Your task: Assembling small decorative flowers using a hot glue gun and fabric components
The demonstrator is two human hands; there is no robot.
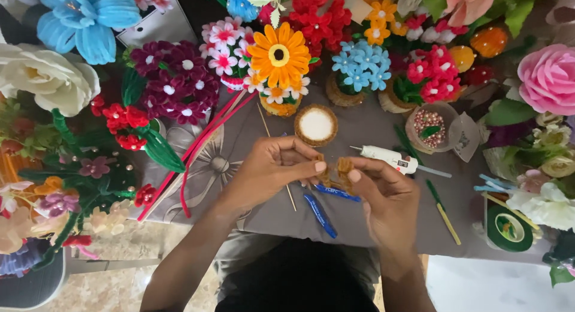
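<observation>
Hands twisted a brown pipe cleaner piece above a grey table crowded with handmade flowers.

Both hands met at the middle of the view: the left hand (269,168) pinched one end of a fuzzy brown pipe cleaner piece (335,171) between thumb and fingertips, and the right hand (386,195) pinched the other end, fingers curled narrow around it. Beneath them, on the grey table (359,129), lay two blue pipe cleaner pieces (320,216) and a thin wooden skewer (275,156). A white glue gun (389,158) rested just beside the right hand. A small round woven basket with white filling (315,125) sat near, ahead of the hands, below an orange pipe cleaner sunflower (279,55). A roll of green floral tape (509,228) lay well apart, at the right edge.
</observation>
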